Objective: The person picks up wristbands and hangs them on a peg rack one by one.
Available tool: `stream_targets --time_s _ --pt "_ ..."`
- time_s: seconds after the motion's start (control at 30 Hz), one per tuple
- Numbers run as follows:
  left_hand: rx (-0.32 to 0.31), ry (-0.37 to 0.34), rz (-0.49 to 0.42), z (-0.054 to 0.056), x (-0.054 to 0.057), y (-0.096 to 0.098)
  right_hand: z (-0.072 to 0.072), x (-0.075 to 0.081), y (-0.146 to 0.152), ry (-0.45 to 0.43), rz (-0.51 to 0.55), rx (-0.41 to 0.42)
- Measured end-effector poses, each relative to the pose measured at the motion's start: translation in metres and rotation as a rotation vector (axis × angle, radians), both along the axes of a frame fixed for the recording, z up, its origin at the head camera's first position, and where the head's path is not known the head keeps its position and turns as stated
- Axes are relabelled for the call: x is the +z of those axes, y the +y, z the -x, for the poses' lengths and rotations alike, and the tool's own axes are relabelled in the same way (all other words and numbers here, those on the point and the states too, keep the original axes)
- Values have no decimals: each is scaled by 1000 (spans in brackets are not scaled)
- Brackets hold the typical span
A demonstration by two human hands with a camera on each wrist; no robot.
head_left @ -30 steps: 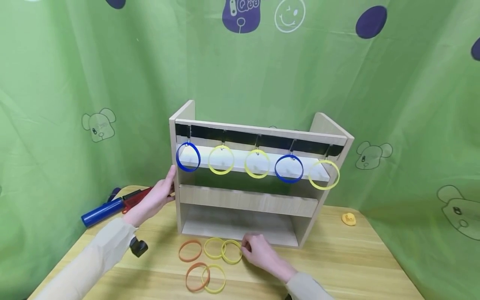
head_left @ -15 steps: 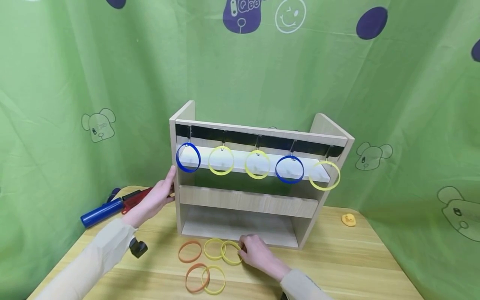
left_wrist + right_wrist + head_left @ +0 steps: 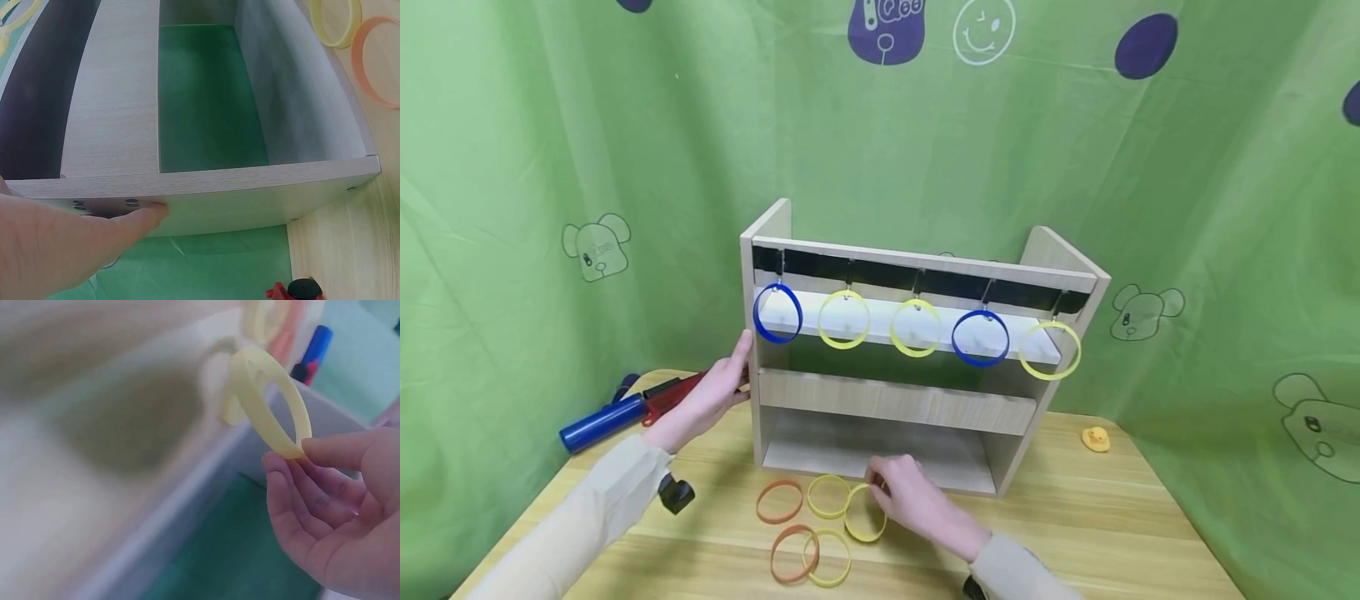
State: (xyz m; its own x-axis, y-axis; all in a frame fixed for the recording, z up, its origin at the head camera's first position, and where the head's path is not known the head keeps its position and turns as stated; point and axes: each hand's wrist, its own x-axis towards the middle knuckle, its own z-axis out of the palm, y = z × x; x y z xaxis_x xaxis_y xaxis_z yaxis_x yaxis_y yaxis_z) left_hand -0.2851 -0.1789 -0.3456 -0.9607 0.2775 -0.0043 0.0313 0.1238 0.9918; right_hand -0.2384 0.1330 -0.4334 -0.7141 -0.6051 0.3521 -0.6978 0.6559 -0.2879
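The right hand [image 3: 917,502] pinches a thin, round yellow ring [image 3: 253,403] in front of a pale wood-grain shelf unit [image 3: 895,402]; the left hand [image 3: 711,396], thumb spread, rests against its side panel [image 3: 250,203].

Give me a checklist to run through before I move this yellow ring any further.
1. Right hand pinches the held yellow ring: ok.
2. Left hand touches the side of the wooden rack: ok.
3. Held ring free of the neighbouring yellow ring: cannot tell; they look close in the head view.
4. Bare one among the five hooks: not ok, all taken.
5. Front orange ring apart from front yellow ring: not ok, they overlap.
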Motion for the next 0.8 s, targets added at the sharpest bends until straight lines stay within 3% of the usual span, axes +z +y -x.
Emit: stream_targets --time_s 0.17,0.53,0.8 --pt "-2 11 18 -1 0 0 -7 34 -8 114 9 60" --pt "3 4 9 1 0 1 -21 138 -32 390 86 198" --pt "13 -1 -8 1 -2 1 -17 206 -53 438 122 216"
